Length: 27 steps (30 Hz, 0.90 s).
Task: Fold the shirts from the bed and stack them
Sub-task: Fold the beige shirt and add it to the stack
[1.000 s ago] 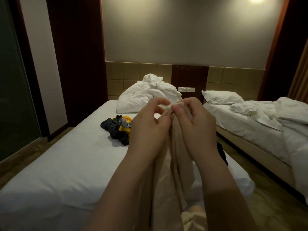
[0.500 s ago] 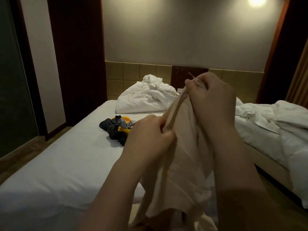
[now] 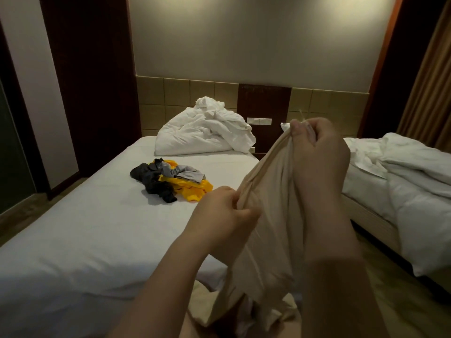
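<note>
Beige thin-fabric shirt (image 3: 266, 215) is held in the air over the near corner of the white-sheeted bed (image 3: 85, 240), not yet flat. Right hand (image 3: 317, 147) pinches its edge high up, fingers curled. Left hand (image 3: 224, 211) grips the same edge lower & more left. The edge runs slanted btw. both hands and the rest hangs down. The bed lies to the left, so the left hand is nearer, I think.

The white-sheeted bed (image 3: 85, 240) stretches ahead of me from 9 to 12 o'clock; a loose heap of clothes (image 3: 170, 184), dark grey, light grey and yellow, lies on its sheet at 11 o'clock; beyond it, at 12, a crumpled white duvet (image 3: 205, 135) sits at the head end; a second bed (image 3: 361, 191) at 2 o'clock carries rumpled white bedding (image 3: 419, 172).
</note>
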Available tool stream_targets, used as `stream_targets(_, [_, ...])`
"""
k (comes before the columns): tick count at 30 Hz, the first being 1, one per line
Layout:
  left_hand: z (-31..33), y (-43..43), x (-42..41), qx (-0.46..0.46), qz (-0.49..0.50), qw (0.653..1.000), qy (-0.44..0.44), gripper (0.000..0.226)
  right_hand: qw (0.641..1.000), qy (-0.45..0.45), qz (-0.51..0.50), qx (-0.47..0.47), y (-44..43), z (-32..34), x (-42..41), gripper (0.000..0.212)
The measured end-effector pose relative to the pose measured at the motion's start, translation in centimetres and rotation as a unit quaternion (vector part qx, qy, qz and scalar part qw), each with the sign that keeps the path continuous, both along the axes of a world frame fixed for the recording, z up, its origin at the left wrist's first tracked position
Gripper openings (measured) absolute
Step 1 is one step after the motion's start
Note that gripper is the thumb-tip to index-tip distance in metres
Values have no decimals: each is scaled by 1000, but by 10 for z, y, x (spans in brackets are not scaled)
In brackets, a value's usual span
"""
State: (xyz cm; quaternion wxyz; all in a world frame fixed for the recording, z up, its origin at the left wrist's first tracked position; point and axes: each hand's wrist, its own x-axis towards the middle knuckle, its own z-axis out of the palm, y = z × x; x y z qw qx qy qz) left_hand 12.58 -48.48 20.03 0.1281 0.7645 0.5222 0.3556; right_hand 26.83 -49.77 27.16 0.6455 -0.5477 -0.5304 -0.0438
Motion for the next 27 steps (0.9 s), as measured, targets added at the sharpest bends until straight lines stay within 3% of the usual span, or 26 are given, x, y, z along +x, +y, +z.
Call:
stream_targets(5, [-9, -1, 9, 143, 48, 988, -38, 41, 999, -3, -36, -7, 2, -4, 4, 28])
stream_targets(7, [-10, 1, 5, 175, 58, 981, -58, 34, 999, -5, -49, 0, 2, -4, 9, 30])
stream_targets(11, [-11, 6, 0, 195, 59, 973, -104, 29, 998, -20, -56, -4, 4, -2, 16, 33])
stream_targets(16, [12, 21, -26, 195, 87, 946, -245, 34, 997, -71, 2, -9, 12, -4, 31, 28])
stream_targets(19, [61, 38, -40, 205, 26, 963, -170, 30, 997, -70, 33, 1, 20, 14, 41, 26])
stream_targets(23, [122, 54, -57, 58, -88, 989, -101, 37, 987, -124, 91, -51, 30, 63, 53, 21])
stream_targets(27, [150, 63, -71, 36, -113, 992, -44, 19, 982, -166, 85, 4, 50, 106, 52, 20])
